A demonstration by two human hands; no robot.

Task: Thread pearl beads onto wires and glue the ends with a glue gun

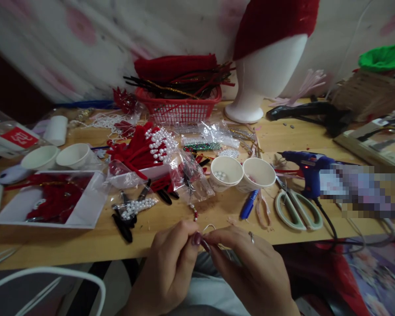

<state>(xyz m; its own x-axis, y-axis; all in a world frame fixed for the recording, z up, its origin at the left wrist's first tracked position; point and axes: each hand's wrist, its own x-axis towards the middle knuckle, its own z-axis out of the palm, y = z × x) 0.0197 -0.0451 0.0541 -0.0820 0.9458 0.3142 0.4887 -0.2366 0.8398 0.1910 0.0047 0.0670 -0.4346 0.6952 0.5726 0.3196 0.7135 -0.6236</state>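
The wire (210, 227), a thin loop, rises between our fingertips at the near edge of the table (184, 219). Our left hand (166, 267) and right hand (253, 267) are pressed together at the tips, both pinching the wire. Just beyond it a short string of beads (194, 211) lies on the wood. Farther off, two paper cups (242, 173) stand side by side, the left one with pearls inside. A blue pen (249, 204) lies near them, with scissors (298, 208) to its right and a blue glue gun (307, 169) beyond those. To the left sit black clips (123, 224), a pearl strip (138, 206) and a red piece with pearls (145, 147). At the far side stand a red basket (179, 107) and a white head form (266, 74).
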